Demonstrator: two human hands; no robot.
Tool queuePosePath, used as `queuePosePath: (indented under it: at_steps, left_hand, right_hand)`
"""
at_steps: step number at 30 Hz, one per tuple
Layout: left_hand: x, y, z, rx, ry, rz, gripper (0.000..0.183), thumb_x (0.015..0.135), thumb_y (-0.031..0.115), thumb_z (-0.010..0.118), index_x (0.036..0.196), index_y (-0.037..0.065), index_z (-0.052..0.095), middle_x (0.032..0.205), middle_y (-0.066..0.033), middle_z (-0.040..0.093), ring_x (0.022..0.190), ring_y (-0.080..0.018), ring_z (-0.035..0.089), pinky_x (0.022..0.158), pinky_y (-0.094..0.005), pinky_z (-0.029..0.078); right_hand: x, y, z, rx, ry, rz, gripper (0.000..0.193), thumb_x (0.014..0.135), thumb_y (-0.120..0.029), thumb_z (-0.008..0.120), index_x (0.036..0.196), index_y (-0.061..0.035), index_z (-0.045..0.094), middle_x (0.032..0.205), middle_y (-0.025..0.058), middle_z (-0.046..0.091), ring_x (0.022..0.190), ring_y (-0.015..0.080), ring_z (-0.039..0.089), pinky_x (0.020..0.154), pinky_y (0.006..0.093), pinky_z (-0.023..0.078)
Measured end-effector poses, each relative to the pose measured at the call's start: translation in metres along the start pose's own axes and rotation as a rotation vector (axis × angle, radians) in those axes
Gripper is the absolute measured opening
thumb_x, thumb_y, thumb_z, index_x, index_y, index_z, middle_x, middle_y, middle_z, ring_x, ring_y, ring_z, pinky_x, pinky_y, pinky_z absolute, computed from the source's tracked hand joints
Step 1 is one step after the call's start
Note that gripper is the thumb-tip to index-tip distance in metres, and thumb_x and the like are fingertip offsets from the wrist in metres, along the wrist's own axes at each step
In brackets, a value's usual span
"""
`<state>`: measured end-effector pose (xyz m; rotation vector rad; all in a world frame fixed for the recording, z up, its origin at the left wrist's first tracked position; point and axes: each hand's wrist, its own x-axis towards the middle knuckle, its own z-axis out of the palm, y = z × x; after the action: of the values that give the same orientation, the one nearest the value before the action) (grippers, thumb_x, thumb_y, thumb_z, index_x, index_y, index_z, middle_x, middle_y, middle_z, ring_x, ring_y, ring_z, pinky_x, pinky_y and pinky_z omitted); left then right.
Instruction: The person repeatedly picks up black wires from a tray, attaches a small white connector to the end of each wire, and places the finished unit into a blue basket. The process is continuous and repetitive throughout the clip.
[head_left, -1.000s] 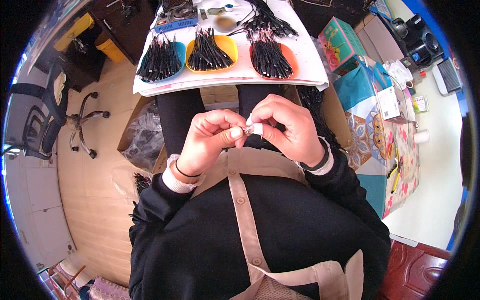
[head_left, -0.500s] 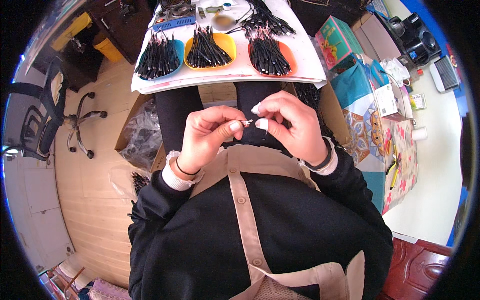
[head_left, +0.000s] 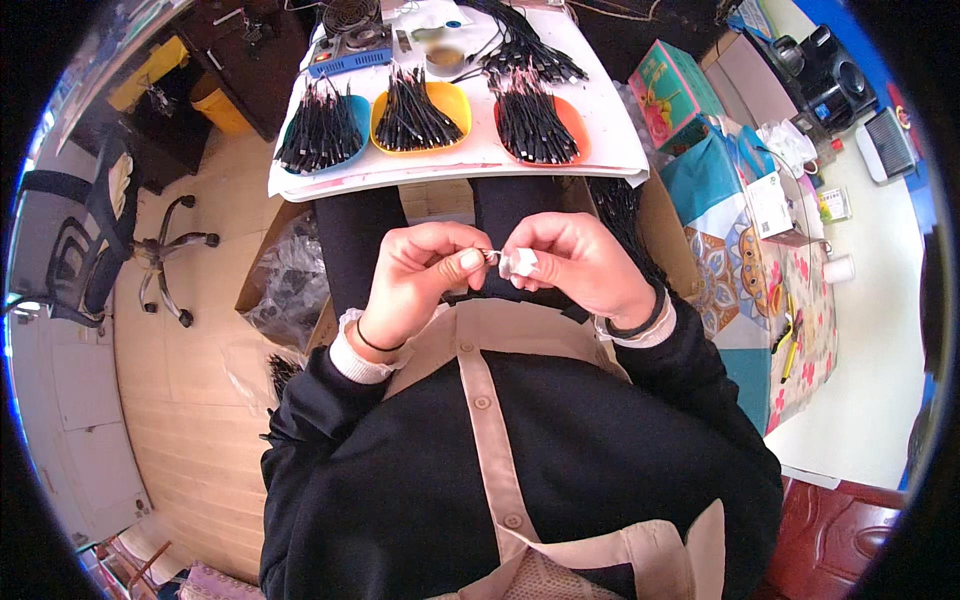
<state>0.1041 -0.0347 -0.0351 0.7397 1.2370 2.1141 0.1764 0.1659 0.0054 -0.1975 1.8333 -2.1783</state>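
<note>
Above my lap, my left hand (head_left: 428, 280) is closed, pinching a small piece with thin wire ends (head_left: 491, 257) between thumb and forefinger. Most of that piece is hidden by the fingers. My right hand (head_left: 575, 265), with white wrapping on the thumb and a fingertip, is pinched on the free end of the same wires, so the two hands nearly touch. Beyond them on the white table (head_left: 460, 178) sit a blue tray (head_left: 357, 125), a yellow tray (head_left: 458, 103) and an orange-red tray (head_left: 577, 128), each heaped with short black cables with plugs.
Behind the trays stand a blue-fronted device with a fan (head_left: 350, 55), a round tin (head_left: 444, 60) and a loose cable bundle (head_left: 525, 45). Cardboard boxes (head_left: 668, 225) flank my legs. At the right, yellow-handled pliers (head_left: 790, 350) lie on a patterned cloth. An office chair (head_left: 160, 250) stands left.
My right hand has come in and down to the wire ends, its thumb and finger closing on them. My left hand has stayed nearly in place. The view has shifted slightly.
</note>
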Motion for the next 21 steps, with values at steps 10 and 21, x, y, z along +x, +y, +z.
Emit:
queuePosePath:
  at_steps: [10,21]
  left_hand:
    - [0.004,-0.006,0.004,-0.551,-0.231,-0.263,0.019,0.090,0.014,0.064,0.099,-0.002,0.064,0.074,-0.0048,0.059,0.058,-0.0068,0.041,0.051,-0.0200,0.027]
    - [0.022,0.033,0.007,0.079,0.043,-0.042,0.014,0.092,0.005,0.062,0.102,-0.002,0.068,0.075,-0.0014,0.064,0.066,-0.0037,0.054,0.056,-0.0166,0.042]
  right_hand:
    - [0.013,-0.010,0.000,-0.750,0.095,-0.882,0.016,0.076,0.000,0.071,0.091,-0.0026,0.063,0.082,0.0072,0.060,0.074,0.0214,0.059,0.066,0.0303,0.048]
    - [0.028,0.000,-0.005,-0.323,0.247,-0.612,0.009,0.086,-0.001,0.066,0.093,-0.0003,0.060,0.085,0.0043,0.057,0.073,0.0103,0.054,0.065,0.0219,0.044]
